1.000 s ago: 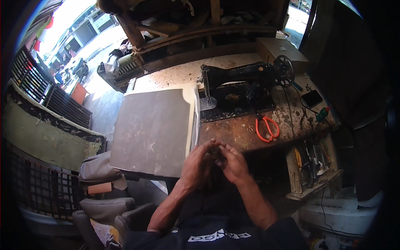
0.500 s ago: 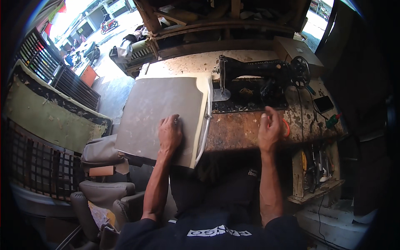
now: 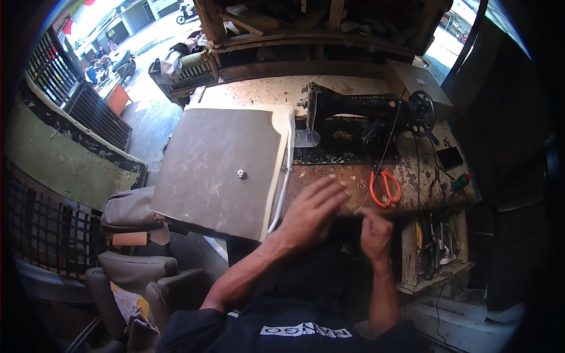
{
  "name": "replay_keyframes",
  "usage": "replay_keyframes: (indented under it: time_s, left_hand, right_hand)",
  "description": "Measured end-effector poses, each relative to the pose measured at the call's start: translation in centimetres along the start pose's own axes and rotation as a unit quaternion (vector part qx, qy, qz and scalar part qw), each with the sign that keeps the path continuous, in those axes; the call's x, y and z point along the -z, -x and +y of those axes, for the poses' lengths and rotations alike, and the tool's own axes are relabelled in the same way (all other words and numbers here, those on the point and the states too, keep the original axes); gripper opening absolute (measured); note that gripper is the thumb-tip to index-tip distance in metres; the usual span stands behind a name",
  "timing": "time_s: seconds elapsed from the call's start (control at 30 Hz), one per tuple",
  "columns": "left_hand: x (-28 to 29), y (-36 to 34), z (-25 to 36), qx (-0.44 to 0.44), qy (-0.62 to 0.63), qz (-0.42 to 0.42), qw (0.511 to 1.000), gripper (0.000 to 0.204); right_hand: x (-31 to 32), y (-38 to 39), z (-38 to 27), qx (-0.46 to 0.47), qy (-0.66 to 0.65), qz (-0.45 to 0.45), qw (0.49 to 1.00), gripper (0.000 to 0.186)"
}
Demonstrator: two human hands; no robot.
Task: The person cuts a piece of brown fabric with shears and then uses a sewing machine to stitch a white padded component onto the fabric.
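Pinching a thin thread (image 3: 384, 154) between thumb and finger, the right hand (image 3: 377, 235) is just right of the frame's lower centre. The left hand (image 3: 316, 210), near it but apart, is spread palm-down with loose fingers, seemingly gripping nothing, over the worktop's (image 3: 321, 176) front edge. From the pinch, the thread slants up toward the right end of the black sewing machine (image 3: 353, 106), upper right of centre, beside its handwheel (image 3: 422, 113). Orange-handled scissors (image 3: 400, 189) lie just above the right hand. Left of centre rests a grey panel (image 3: 206, 159) with cream foam and a white strip along its right edge; a small silvery piece (image 3: 242, 174) sits on it. Farther right are a dark phone (image 3: 449, 157) and a green bottle (image 3: 461, 182), with a cardboard box (image 3: 421, 85) above them. An open drawer (image 3: 434, 277) of tools juts out at lower right; a grey padded seat (image 3: 138, 270) stands at lower left.
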State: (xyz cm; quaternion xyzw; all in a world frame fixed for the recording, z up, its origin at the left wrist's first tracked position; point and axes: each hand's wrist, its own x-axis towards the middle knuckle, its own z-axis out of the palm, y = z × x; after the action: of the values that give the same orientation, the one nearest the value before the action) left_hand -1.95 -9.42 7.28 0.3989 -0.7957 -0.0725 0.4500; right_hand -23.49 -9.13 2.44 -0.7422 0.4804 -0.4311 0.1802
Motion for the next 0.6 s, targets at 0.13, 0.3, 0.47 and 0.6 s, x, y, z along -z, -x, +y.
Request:
replay_keyframes:
  time_s: [0.13, 0.3, 0.47, 0.6]
  left_hand:
    - [-7.1, 4.7, 3.5, -0.193, 0.037, -0.348, 0.917, 0.022]
    - [-13.0, 17.2, 5.8, -0.247, 0.086, -0.369, 0.892, 0.012]
    - [-11.0, 12.0, 4.7, -0.070, 0.037, -0.510, 0.857, 0.016]
    - [0.7, 4.9, -3.4, 0.052, -0.072, -0.322, 0.943, 0.019]
  right_hand:
    - [0.2, 15.3, -2.5, -0.099, -0.004, -0.073, 0.992, 0.008]
    - [2.6, 30.5, 1.8, -0.386, 0.028, -0.114, 0.915, 0.018]
    - [5.9, 48.6, 6.8, -0.447, 0.120, -0.024, 0.886, 0.019]
    - [11.3, 50.8, 11.1, -0.569, 0.303, -0.083, 0.760, 0.022]
